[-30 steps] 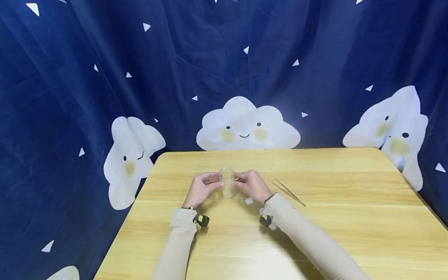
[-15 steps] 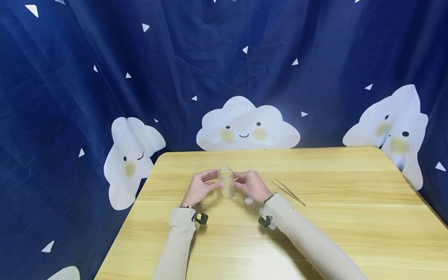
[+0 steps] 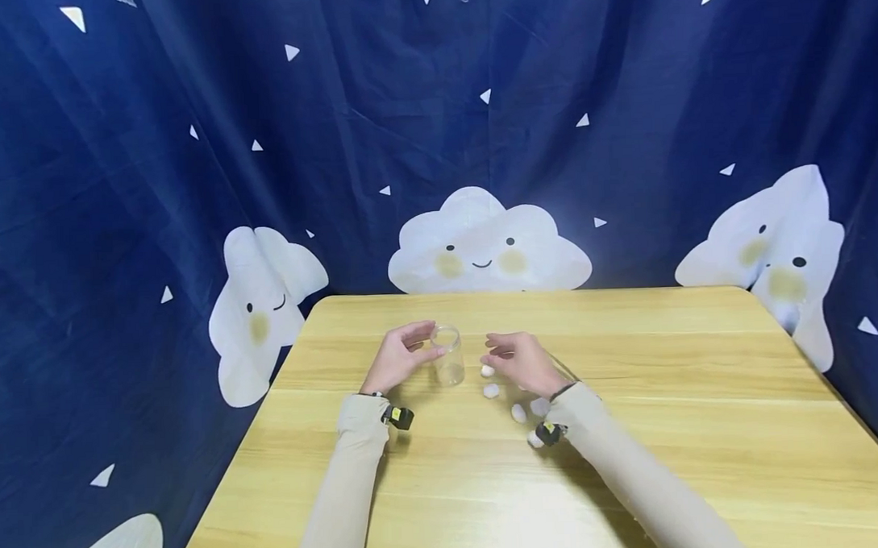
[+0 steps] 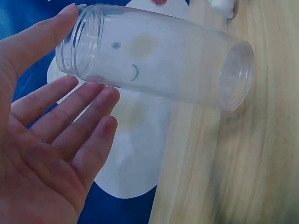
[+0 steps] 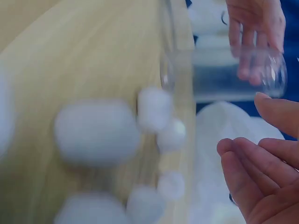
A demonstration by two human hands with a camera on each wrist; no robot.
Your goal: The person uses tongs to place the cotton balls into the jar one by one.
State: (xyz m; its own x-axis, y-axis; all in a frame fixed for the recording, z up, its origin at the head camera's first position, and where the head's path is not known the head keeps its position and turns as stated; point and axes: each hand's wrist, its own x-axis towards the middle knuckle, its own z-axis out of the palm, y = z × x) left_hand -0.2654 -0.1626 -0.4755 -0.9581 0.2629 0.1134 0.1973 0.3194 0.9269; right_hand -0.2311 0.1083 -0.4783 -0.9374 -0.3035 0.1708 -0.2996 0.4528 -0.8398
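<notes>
A clear plastic jar (image 3: 451,365) stands upright and open-topped near the middle of the table. My left hand (image 3: 398,359) holds it by the threaded neck, thumb on one side and fingertips on the other, as the left wrist view shows. Through the jar's clear wall (image 4: 154,56) nothing shows inside. My right hand (image 3: 522,360) is apart from the jar, to its right, with fingers loosely bent and nothing between them. Under and beside that hand lie several white cotton balls (image 5: 97,133); one cotton ball (image 3: 491,391) is close to the jar.
Metal tweezers (image 3: 564,366) lie behind the right hand and wrist, mostly hidden by them. The light wooden table (image 3: 669,427) ends at a blue curtain (image 3: 478,144) with white clouds.
My right hand has let go of the jar and moved right, towards me, over the cotton balls. More cotton balls show now, and the tweezers are mostly covered. The left hand stays on the jar.
</notes>
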